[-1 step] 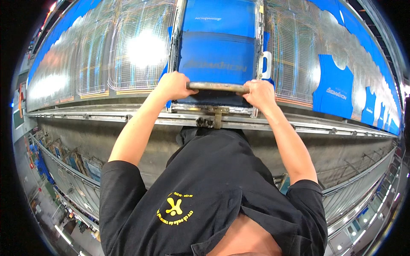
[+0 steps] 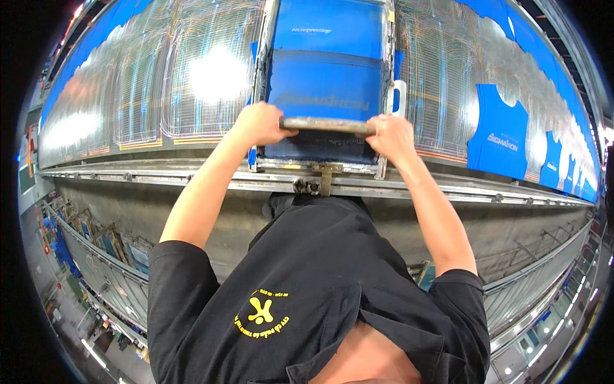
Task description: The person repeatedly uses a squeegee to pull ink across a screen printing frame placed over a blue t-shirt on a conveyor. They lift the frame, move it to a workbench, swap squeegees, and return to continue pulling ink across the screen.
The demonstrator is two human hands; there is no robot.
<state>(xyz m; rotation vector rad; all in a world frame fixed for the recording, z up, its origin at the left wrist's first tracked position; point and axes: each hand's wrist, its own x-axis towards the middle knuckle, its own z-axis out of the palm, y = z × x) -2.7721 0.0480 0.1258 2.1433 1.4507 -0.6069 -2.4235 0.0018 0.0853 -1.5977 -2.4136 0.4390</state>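
Note:
A squeegee (image 2: 329, 124) with a worn bar-shaped grip lies crosswise over the near part of a screen-printing frame (image 2: 388, 57). My left hand (image 2: 259, 125) is closed round its left end, and my right hand (image 2: 392, 136) grips the right end. Blue cloth shows through the mesh (image 2: 326, 77), with dark lettering just beyond the squeegee and a smaller pale print at the far end. Dark ink (image 2: 313, 146) coats the near end of the mesh. Whether the blade touches the mesh is hidden beneath the grip.
The frame rests on a long, shiny print table with a metal rail (image 2: 460, 190) along its near edge. Printed blue garment pieces (image 2: 497, 131) lie to the right. More blue cloth (image 2: 109, 25) lines the far side. A white handle-like loop (image 2: 398, 96) sits beside the frame.
Both hands and the squeegee have shifted slightly away from me, toward the far end of the frame. The grip stays in both hands.

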